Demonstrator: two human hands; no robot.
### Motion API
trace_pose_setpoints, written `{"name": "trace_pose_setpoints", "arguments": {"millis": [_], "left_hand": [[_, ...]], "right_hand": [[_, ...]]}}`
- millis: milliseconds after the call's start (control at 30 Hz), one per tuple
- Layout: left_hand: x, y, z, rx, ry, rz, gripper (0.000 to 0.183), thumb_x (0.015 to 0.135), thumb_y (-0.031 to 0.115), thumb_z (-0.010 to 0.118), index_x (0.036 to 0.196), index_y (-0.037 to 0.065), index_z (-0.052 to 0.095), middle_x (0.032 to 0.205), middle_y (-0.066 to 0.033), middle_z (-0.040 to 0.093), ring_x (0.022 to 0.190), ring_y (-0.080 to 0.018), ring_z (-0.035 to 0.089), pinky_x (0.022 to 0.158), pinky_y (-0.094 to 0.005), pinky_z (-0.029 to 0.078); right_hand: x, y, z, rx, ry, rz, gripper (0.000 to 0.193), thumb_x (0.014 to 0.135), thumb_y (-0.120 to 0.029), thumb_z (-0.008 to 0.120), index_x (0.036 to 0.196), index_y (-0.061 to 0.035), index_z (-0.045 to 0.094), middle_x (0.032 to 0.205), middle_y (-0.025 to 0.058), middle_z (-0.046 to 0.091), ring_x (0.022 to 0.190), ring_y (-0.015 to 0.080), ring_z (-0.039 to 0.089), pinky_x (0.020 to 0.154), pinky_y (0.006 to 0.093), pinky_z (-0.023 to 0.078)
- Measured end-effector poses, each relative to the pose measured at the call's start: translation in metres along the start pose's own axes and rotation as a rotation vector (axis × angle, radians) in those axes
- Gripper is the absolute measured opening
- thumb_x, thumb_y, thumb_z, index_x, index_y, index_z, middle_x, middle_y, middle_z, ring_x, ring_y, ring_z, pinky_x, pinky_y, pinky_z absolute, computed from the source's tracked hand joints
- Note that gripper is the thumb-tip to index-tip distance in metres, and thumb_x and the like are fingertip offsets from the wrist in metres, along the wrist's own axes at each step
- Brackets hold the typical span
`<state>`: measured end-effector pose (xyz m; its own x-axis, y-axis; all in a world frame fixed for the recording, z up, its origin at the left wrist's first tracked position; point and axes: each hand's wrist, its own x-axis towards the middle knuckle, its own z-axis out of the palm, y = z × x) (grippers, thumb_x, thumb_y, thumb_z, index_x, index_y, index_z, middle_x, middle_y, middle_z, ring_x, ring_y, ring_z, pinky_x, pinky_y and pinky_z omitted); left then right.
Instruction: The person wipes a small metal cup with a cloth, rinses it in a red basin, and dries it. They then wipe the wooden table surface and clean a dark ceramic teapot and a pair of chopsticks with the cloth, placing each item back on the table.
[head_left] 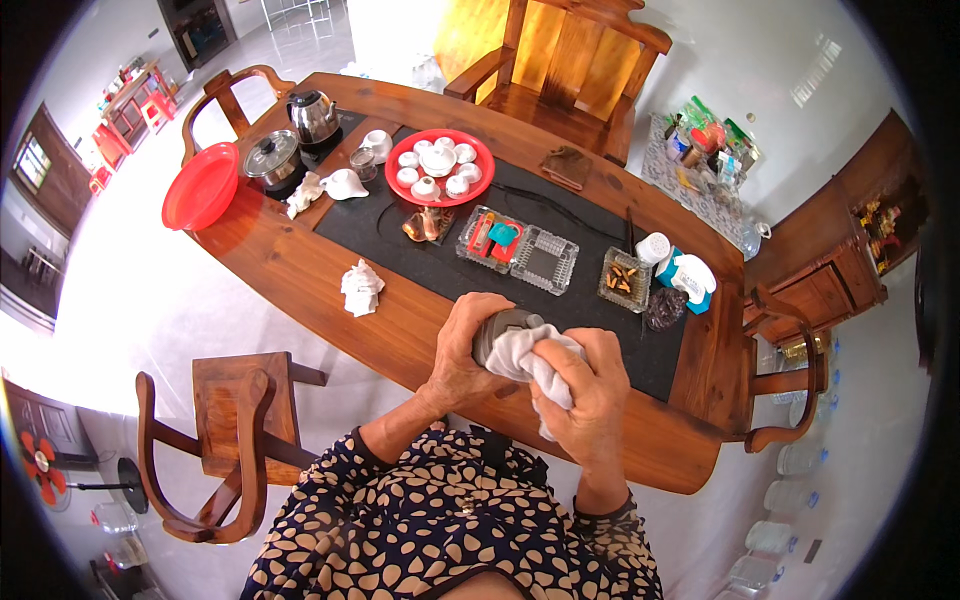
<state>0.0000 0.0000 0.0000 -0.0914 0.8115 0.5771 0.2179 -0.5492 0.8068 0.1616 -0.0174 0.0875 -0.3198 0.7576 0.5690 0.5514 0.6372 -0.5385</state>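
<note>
Over the table's near edge, my left hand (458, 350) is closed round a grey, see-through cup-like vessel (493, 328), partly hidden by my fingers. Bunched in my right hand (592, 392) is a white cloth (535, 358), pressed against the vessel's open end. A loose tail of the cloth hangs below my right fingers. Just beyond my hands, a hinged clear plastic box (545, 262) lies open with small red and teal items in one half. To its right stands a glass ashtray (613, 296) with several cigarette butts.
A red tray (484, 170) bears white teacups and a lidded pot. Left of it are a kettle (313, 118), a lidded pot (272, 158) and a red basin (202, 185). Crumpled tissue (361, 288) lies nearer. At right sits a tissue pack (690, 280). Wooden chairs (240, 410) surround the table.
</note>
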Motion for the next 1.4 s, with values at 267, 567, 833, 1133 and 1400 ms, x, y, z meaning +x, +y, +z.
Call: {"name": "trace_pose_setpoints", "arguments": {"millis": [267, 567, 833, 1133, 1400], "left_hand": [[0.008, -0.001, -0.009, 0.205, -0.034, 0.155, 0.071, 0.047, 0.008, 0.083, 0.112, 0.008, 0.054, 0.107, -0.0100, 0.058, 0.096, -0.0309, 0.057, 0.081, -0.0391, 0.049], [0.006, 0.000, -0.004, 0.263, -0.016, 0.146, 0.071, 0.046, 0.010, 0.083, 0.111, 0.008, 0.055, 0.105, -0.0091, 0.059, 0.096, -0.0305, 0.057, 0.078, -0.0386, 0.050], [0.012, -0.001, -0.009, 0.309, -0.003, 0.129, 0.065, 0.052, 0.014, 0.085, 0.110, 0.008, 0.055, 0.103, -0.0097, 0.060, 0.094, -0.0312, 0.058, 0.077, -0.0391, 0.050], [0.009, 0.000, -0.001, 0.280, -0.039, 0.100, 0.065, 0.053, 0.015, 0.085, 0.111, 0.009, 0.055, 0.104, -0.0078, 0.060, 0.094, -0.0298, 0.057, 0.077, -0.0381, 0.050], [0.004, -0.008, -0.010, -0.399, -0.167, -0.395, 0.085, 0.067, 0.031, 0.087, 0.129, 0.008, 0.033, 0.111, -0.0049, 0.055, 0.104, -0.0158, 0.054, 0.088, -0.0339, 0.047]], "right_hand": [[0.015, -0.006, 0.007, -0.226, 0.221, -0.084, 0.038, 0.061, -0.004, 0.075, 0.097, -0.0131, 0.067, 0.092, 0.0083, 0.055, 0.081, 0.0263, 0.054, 0.066, 0.0352, 0.047], [0.011, 0.002, 0.005, -0.522, 0.027, -0.291, 0.029, 0.066, -0.012, 0.070, 0.095, -0.0130, 0.066, 0.093, 0.0047, 0.054, 0.077, 0.0204, 0.052, 0.059, 0.0322, 0.042], [0.007, 0.004, -0.008, -0.355, 0.038, -0.106, 0.042, 0.060, -0.005, 0.074, 0.100, -0.0158, 0.067, 0.092, 0.0072, 0.052, 0.081, 0.0244, 0.052, 0.063, 0.0345, 0.046], [0.007, 0.008, 0.001, -0.111, -0.082, -0.128, 0.047, 0.059, -0.003, 0.075, 0.103, -0.0206, 0.069, 0.094, 0.0061, 0.054, 0.082, 0.0243, 0.054, 0.063, 0.0339, 0.049], [-0.004, 0.038, -0.011, 0.151, 0.046, 0.092, 0.047, 0.060, 0.005, 0.069, 0.104, -0.0128, 0.069, 0.096, 0.0089, 0.056, 0.085, 0.0275, 0.056, 0.071, 0.0337, 0.048]]}}
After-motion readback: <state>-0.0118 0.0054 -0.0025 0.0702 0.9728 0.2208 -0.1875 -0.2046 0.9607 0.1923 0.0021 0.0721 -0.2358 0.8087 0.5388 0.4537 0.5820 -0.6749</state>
